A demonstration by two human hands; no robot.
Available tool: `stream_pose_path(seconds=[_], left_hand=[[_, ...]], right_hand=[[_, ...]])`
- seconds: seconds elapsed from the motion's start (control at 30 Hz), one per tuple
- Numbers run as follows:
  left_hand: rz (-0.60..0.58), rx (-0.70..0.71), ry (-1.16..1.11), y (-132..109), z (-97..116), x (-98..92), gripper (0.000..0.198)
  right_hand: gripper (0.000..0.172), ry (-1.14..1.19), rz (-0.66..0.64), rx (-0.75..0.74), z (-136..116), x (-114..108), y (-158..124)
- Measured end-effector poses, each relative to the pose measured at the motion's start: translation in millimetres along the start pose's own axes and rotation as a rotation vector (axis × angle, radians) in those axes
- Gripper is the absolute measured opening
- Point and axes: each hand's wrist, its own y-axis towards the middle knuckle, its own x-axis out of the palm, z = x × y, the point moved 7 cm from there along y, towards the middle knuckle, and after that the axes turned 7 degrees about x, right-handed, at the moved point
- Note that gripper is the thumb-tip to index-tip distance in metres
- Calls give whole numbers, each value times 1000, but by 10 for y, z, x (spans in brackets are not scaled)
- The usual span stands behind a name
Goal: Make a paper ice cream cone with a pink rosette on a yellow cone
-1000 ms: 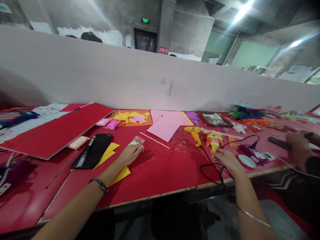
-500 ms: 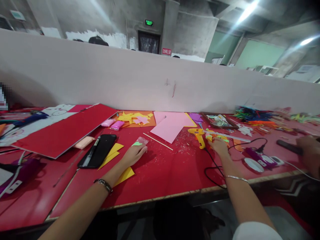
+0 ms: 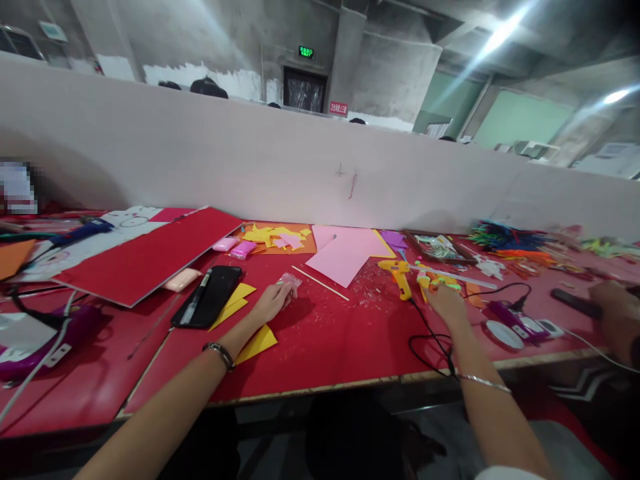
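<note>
My left hand (image 3: 274, 301) is closed on a crinkled clear plastic wrapper (image 3: 291, 281) above the red tabletop, left of a thin wooden stick (image 3: 320, 283). My right hand (image 3: 449, 305) reaches into a small heap of yellow, orange and green craft pieces (image 3: 440, 279). Its fingers are curled and mostly hidden, so what they grip does not show. Just left of that hand, a yellow glue gun (image 3: 399, 277) lies with its black cord trailing toward the table edge. Yellow paper pieces (image 3: 257, 344) lie beside my left wrist.
A black phone (image 3: 215, 300) with a pen on it and a slanted red board (image 3: 150, 257) are at left. Pink paper (image 3: 340, 261) lies mid-table. A purple power strip (image 3: 517, 321) and another person's hand (image 3: 607, 300) are at right. A white partition (image 3: 280, 163) stands behind.
The view has shifted slightly. My left hand's fingers have closed more over the wrapper, and the green seen in it before is now mostly covered. My right hand has moved slightly right and nearer.
</note>
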Motion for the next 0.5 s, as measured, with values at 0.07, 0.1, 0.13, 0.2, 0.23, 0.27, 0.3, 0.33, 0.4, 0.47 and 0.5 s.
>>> stream_pose_path(seconds=[0.07, 0.1, 0.13, 0.2, 0.23, 0.27, 0.3, 0.33, 0.4, 0.47, 0.5], left_hand=[[28, -6, -14, 3, 60, -116, 50], [31, -2, -14, -6, 118, -190, 48], [18, 11, -5, -25, 194, -261, 44], [-73, 60, 71, -105, 381, -353, 37], [-106, 68, 87, -168, 461, -388, 32], [-154, 90, 161, -244, 539, -394, 29], [-190, 107, 255, -330, 599, -389, 27], [-222, 126, 346, -423, 642, -367, 29], [-270, 158, 533, -613, 669, -295, 39], [-224, 146, 700, -777, 627, -279, 43], [-199, 137, 749, -849, 593, -280, 42]], right_hand=[[34, -8, -69, -4, -2, -80, -167], [33, -11, -117, -17, -32, -114, -271], [31, -8, -153, -40, -93, -158, -385], [30, 79, -250, -184, -371, -233, -638], [30, 159, -310, -268, -563, -263, -763], [30, 227, -367, -350, -773, -285, -875], [30, 263, -393, -447, -1002, -310, -967], [28, 263, -364, -539, -1226, -342, -1025], [29, 139, -155, -544, -1554, -386, -975], [41, 81, -82, -493, -1799, -309, -853], [46, 51, -68, -468, -1891, -249, -782]])
